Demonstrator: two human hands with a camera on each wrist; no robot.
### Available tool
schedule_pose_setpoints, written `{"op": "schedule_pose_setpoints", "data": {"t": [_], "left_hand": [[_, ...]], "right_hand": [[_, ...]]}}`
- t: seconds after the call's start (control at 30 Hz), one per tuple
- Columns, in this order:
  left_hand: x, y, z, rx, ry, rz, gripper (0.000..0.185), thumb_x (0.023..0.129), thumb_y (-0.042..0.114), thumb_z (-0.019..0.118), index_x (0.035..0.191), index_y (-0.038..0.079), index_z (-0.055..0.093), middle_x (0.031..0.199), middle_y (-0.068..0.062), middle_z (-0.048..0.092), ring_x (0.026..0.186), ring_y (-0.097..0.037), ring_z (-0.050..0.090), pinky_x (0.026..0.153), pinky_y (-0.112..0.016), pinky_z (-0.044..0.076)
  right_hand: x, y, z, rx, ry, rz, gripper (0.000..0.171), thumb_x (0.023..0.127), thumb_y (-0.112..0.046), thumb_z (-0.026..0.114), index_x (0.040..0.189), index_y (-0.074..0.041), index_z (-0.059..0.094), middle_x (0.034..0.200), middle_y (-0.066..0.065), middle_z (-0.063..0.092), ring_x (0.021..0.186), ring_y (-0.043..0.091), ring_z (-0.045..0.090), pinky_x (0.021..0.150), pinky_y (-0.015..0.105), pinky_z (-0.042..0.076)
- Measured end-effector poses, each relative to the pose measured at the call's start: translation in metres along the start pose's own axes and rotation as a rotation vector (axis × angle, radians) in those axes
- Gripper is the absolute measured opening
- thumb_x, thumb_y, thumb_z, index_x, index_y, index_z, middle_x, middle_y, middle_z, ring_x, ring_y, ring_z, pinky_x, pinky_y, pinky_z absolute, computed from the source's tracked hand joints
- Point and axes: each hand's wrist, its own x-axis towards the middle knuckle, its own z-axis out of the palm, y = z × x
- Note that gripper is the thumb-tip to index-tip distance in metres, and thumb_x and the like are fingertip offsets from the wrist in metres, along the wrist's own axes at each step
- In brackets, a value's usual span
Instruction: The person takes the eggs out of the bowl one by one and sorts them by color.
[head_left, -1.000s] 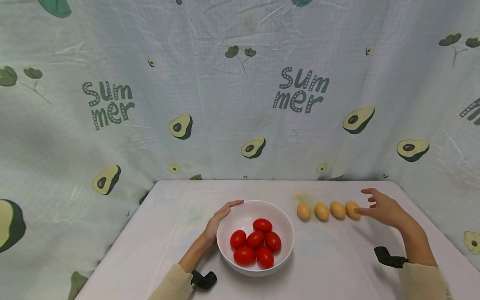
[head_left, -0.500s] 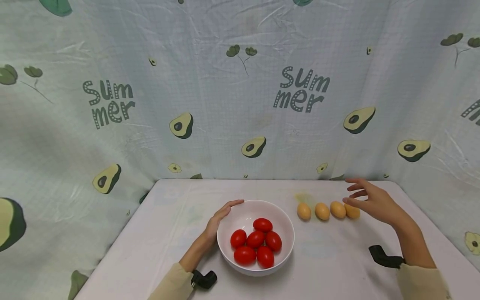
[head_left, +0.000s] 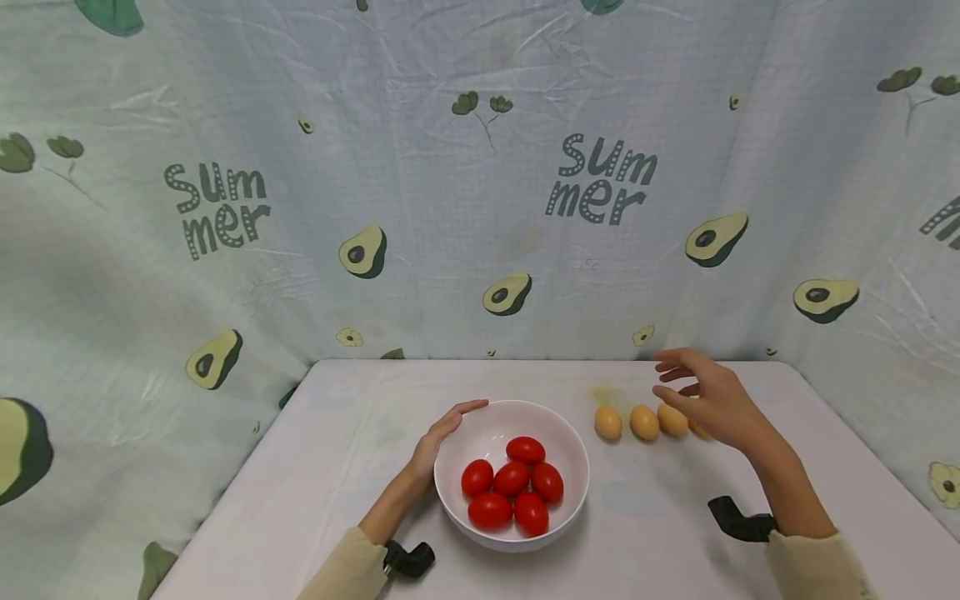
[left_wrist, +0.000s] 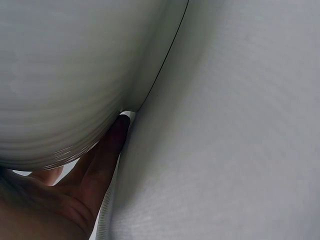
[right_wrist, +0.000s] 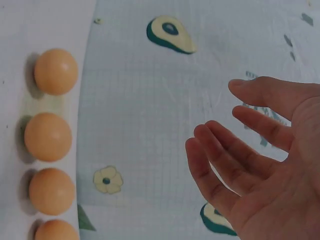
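While the left hand [head_left: 433,440] rests flat-fingered against the round white ceramic bowl [head_left: 558,442] of red tomatoes [head_left: 513,489], the right hand [head_left: 708,397] hovers spread, empty, over four smooth brown eggs [head_left: 641,422] in a row on the table; probably light, brittle and best pinched gently around the middle.

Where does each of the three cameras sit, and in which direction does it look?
Head: worn on the head, looks forward and down at the table; both forearms show, left hand on the white bowl, right hand open above the eggs.
Left wrist: sits low, faces the bowl's wall; fingers touch it.
Right wrist: faces the curtain; open right hand shows, eggs at left.
Head and right wrist share the eggs.
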Motion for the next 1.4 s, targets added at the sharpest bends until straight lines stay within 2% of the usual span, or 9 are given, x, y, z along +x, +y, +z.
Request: {"op": "schedule_pose_setpoints", "data": {"t": [0.2,0.37,0.67,0.97,1.17,1.4], "left_hand": [[-0.001,0.001,-0.001,0.003,0.007,0.002,0.055,0.112,0.034,0.018,0.159,0.013,0.036,0.165,-0.014,0.038,0.134,-0.019,0.055,0.105,-0.024,0.053],[0.0,0.004,-0.003,0.004,0.006,0.007,0.054,0.112,0.034,0.018,0.159,0.014,0.037,0.164,-0.014,0.038,0.136,-0.024,0.054,0.104,-0.026,0.054],[0.001,-0.001,0.001,-0.005,-0.013,0.009,0.055,0.112,0.034,0.018,0.16,0.014,0.036,0.164,-0.015,0.038,0.134,-0.021,0.056,0.104,-0.026,0.054],[0.003,0.0,0.001,-0.01,-0.009,0.016,0.055,0.112,0.035,0.02,0.159,0.014,0.036,0.164,-0.015,0.038,0.133,-0.019,0.056,0.103,-0.026,0.055],[0.003,0.0,0.0,-0.011,-0.005,0.018,0.054,0.112,0.035,0.019,0.159,0.014,0.037,0.164,-0.014,0.038,0.132,-0.018,0.057,0.103,-0.026,0.055],[0.003,0.001,-0.001,0.024,0.01,0.007,0.054,0.112,0.033,0.019,0.159,0.014,0.038,0.165,-0.012,0.038,0.137,-0.026,0.053,0.104,-0.024,0.053]], "right_hand": [[0.005,-0.019,0.012,0.018,-0.036,-0.05,0.046,0.094,-0.015,0.075,0.137,-0.009,0.059,0.124,0.012,0.07,0.109,0.03,0.07,0.085,0.025,0.059],[0.008,-0.03,0.024,0.04,-0.082,-0.106,0.043,0.094,-0.012,0.075,0.135,-0.01,0.061,0.128,0.009,0.069,0.11,0.027,0.07,0.086,0.029,0.061],[0.002,-0.049,0.04,0.065,-0.162,-0.152,0.039,0.094,-0.014,0.075,0.132,-0.012,0.063,0.125,0.005,0.07,0.108,0.022,0.07,0.083,0.025,0.061],[0.008,-0.066,0.049,0.132,-0.261,-0.186,0.039,0.095,-0.015,0.074,0.132,-0.012,0.063,0.121,0.006,0.071,0.107,0.023,0.069,0.084,0.023,0.06],[0.019,-0.084,0.063,0.156,-0.362,-0.218,0.041,0.094,-0.016,0.074,0.133,-0.013,0.063,0.126,0.011,0.07,0.11,0.028,0.069,0.086,0.031,0.063],[0.035,-0.112,0.079,0.148,-0.499,-0.268,0.038,0.096,-0.018,0.072,0.133,-0.013,0.063,0.124,0.009,0.07,0.111,0.027,0.068,0.085,0.024,0.061]]}}
